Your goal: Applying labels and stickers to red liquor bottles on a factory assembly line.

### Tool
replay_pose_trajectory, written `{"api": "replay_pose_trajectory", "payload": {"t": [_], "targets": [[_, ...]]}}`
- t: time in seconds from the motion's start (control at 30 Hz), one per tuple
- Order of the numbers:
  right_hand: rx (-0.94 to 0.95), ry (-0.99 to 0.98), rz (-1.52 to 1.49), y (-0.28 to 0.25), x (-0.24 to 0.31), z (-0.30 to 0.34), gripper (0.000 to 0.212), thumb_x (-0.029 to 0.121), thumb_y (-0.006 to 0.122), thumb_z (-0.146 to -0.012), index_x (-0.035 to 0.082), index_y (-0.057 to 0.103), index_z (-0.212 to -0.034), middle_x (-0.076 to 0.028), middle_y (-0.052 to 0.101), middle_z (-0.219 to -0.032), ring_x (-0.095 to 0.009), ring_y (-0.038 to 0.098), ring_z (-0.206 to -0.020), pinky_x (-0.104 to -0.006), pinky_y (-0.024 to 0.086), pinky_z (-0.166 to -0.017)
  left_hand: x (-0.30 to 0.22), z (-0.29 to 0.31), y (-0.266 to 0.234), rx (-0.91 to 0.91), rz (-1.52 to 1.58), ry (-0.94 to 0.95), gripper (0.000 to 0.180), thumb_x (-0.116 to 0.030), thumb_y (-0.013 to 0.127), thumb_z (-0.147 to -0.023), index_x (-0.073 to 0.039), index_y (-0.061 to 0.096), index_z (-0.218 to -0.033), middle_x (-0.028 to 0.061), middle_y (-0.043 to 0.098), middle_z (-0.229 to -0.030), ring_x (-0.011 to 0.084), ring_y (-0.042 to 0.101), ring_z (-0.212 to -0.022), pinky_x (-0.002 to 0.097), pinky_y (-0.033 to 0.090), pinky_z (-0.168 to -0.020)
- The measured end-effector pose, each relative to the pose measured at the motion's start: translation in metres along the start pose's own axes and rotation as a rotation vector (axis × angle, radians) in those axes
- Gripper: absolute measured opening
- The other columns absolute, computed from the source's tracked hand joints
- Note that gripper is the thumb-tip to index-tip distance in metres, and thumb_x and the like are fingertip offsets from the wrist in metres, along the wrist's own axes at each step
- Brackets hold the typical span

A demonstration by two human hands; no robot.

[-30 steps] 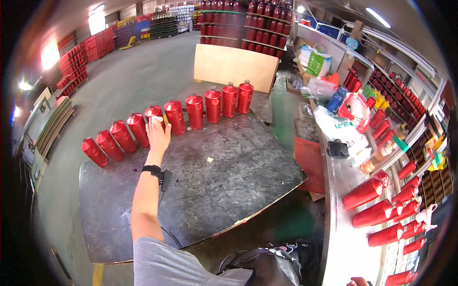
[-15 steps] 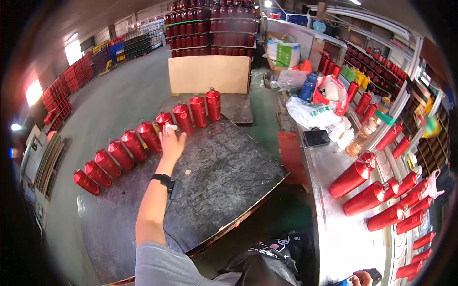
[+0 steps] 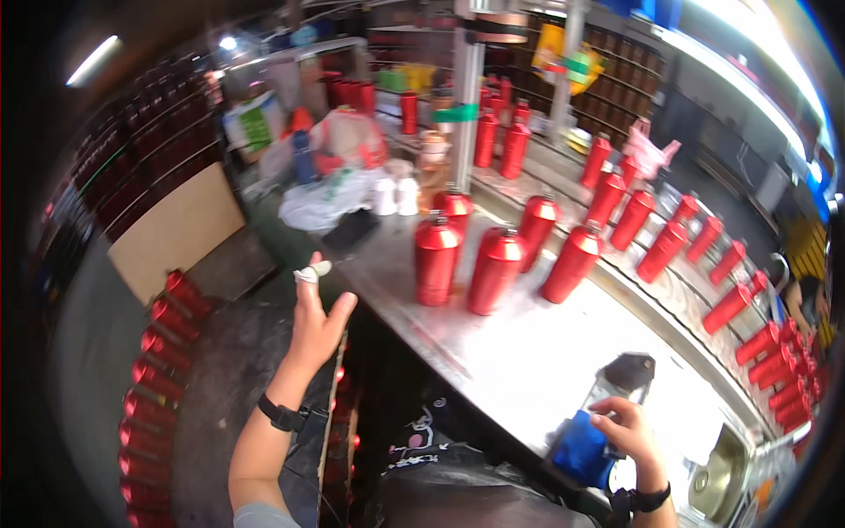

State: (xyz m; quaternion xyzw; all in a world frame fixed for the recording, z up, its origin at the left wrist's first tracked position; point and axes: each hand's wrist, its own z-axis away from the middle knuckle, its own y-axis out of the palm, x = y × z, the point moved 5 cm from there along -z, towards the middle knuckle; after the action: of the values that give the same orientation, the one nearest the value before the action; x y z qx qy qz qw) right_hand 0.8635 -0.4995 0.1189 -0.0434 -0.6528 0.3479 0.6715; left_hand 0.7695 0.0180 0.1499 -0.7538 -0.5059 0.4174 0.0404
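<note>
Left hand (image 3: 317,321): raised, fingers spread, grasping nothing, centre-left of frame | Right hand (image 3: 627,433): closed around blue cloth (image 3: 583,453), lower right, over counter (image 3: 528,352) edge | Red cylinders (image 3: 493,264): upright, mid-frame, apart from both hands | Risk: I judge a careless sweep could topple the nearest cylinders.

Blue cloth-like object (image 3: 583,454), bunched, is gripped by right hand (image 3: 627,431) at near edge of metal bench, just below a dark-topped tool; exact kind can't be told. Red cylinders (image 3: 437,259) w/ dark necks are stood upright, grouped mid-bench, well apart from it.
</note>
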Motion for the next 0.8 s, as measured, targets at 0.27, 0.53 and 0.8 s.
{"api": "replay_pose_trajectory", "payload": {"t": [0.27, 0.53, 0.8], "targets": [[-0.082, 0.046, -0.062, -0.034, -0.03, 0.041, 0.026, 0.019, 0.075, -0.085, 0.001, 0.071, -0.104, -0.004, 0.07, -0.08, -0.005, 0.054, -0.06, -0.0213, 0.044, -0.054, -0.059, -0.082, 0.136, -0.276, 0.125, -0.055, 0.074, -0.023, 0.068, -0.091, 0.008, 0.027, -0.144, 0.023, 0.035, -0.147, 0.0324, 0.032, -0.139, 0.0399, 0.021, -0.118], [-0.343, 0.104, -0.188, -0.082, -0.097, 0.064, 0.025, 0.015, 0.074, -0.085, 0.002, 0.071, -0.105, -0.002, 0.067, -0.082, -0.004, 0.054, -0.063, -0.0202, 0.044, -0.057, -0.181, -0.056, 0.277, 0.202, 0.437, 0.252, 0.068, -0.006, 0.069, -0.086, 0.004, 0.033, -0.143, 0.0208, 0.036, -0.15, 0.0302, 0.032, -0.143, 0.0399, 0.026, -0.117], [-0.259, 0.052, -0.179, -0.07, -0.118, 0.061, 0.027, 0.021, 0.075, -0.085, 0.001, 0.071, -0.104, -0.004, 0.07, -0.084, -0.005, 0.053, -0.064, -0.0214, 0.042, -0.057, -0.185, -0.095, 0.402, 0.251, 0.15, 0.104, 0.086, -0.031, 0.088, -0.066, 0.001, 0.04, -0.13, 0.0258, 0.048, -0.127, 0.0417, 0.049, -0.119, 0.0452, 0.042, -0.101]]}}
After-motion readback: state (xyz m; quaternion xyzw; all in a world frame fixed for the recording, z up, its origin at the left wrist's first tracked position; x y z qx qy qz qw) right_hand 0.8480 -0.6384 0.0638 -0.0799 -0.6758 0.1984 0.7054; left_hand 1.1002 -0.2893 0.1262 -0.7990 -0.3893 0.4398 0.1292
